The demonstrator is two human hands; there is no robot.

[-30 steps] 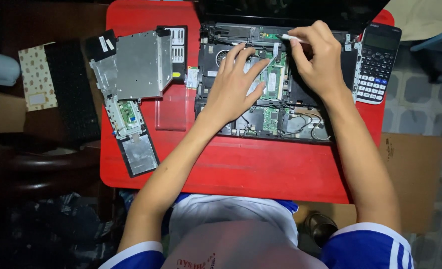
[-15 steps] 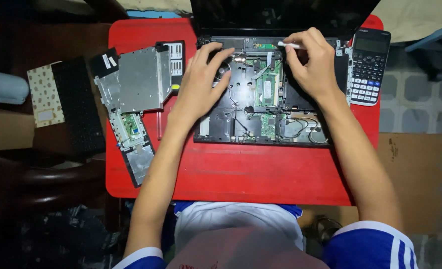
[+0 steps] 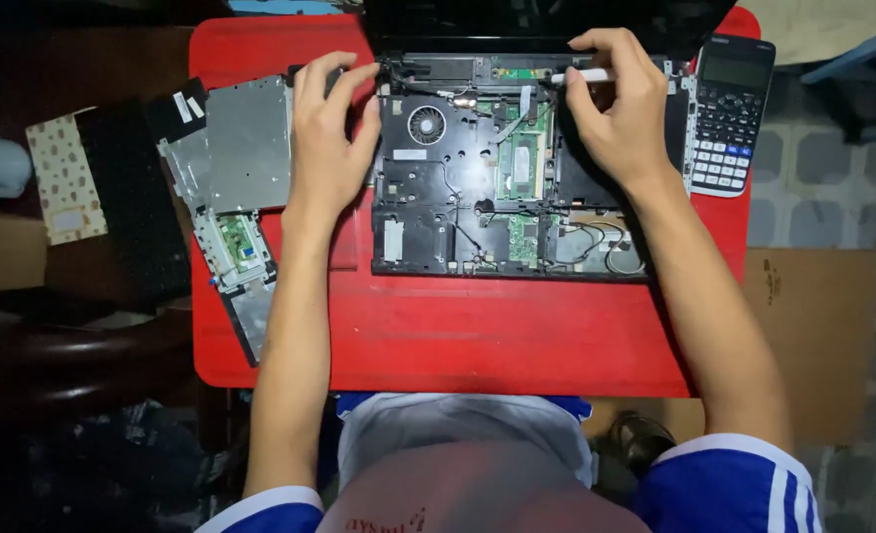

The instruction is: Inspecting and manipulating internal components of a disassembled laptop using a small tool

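Clearly the opened laptop base lies on the red table, its boards bare. The right hand pinches a white tool at the rear edge; a slip could gouge the green memory module. The left hand rests open at the left rim, so the base could shift.
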